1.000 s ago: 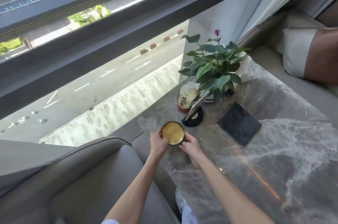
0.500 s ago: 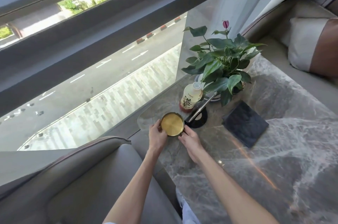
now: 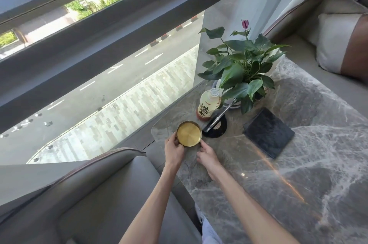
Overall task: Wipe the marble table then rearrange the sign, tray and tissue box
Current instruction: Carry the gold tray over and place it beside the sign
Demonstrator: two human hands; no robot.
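A round gold tray rests on the near-left corner of the grey marble table. My left hand grips the tray's left rim. My right hand has its thumb and fingertips at the tray's lower right rim. Just right of the tray, almost touching it, stands the sign, a thin upright panel on a black half-round base. Further right, a flat dark square tissue box lies on the marble.
Behind the sign stand a pale drink bottle and a potted plant with a pink flower. A grey armchair sits left of the table below a large window. A cushion lies on the bench at far right.
Both hands have slid the gold tray a little further from me, up beside the sign's base. The sign, the bottle and the dark box have stayed in place.
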